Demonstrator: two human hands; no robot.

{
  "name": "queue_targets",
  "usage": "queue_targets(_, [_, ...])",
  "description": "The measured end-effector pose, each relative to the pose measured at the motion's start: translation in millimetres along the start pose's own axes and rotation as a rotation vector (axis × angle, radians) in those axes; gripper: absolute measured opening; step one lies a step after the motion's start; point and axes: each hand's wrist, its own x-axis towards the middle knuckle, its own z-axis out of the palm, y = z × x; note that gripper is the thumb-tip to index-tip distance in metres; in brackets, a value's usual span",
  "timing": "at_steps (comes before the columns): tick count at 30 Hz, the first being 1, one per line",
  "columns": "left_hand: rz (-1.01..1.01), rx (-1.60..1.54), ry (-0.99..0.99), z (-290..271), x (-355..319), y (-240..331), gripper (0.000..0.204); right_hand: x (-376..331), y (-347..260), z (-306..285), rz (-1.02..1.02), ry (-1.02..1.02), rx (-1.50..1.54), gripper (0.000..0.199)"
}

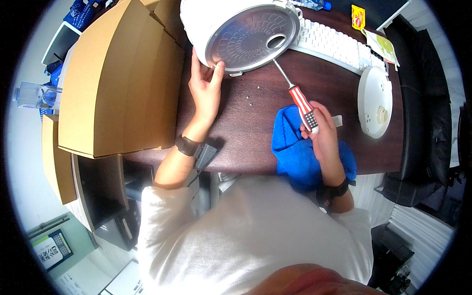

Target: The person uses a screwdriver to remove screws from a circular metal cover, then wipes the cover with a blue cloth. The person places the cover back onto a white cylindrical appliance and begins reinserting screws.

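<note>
Screwdriver [302, 104] near lid [236, 43] rim, open tabletop [238, 132]

In the head view, a white shirt [255, 221] with soft creases fills 6 o'clock, its short left sleeve [167, 206] toward 8 o'clock and its short right sleeve [351, 221] toward 4. A wide dark band [188, 146] circles the left wrist [196, 131] at 9 o'clock; a black strap [336, 190] circles the right wrist [334, 174] near 4.
</note>
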Motion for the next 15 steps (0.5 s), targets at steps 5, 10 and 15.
queue_targets(5, [-0.003,-0.024,-0.009,-2,0,-1,0.069,-1,3,2,-0.226,0.041,-0.254,0.035])
queue_targets(10, [0.013,-0.002,-0.003,0,0,-2,0.069,8,1,-2,-0.06,0.057,-0.222,0.031])
queue_targets(15, [0.013,-0.036,-0.003,1,1,-3,0.07,13,13,-8,-0.165,0.019,-0.235,0.037])
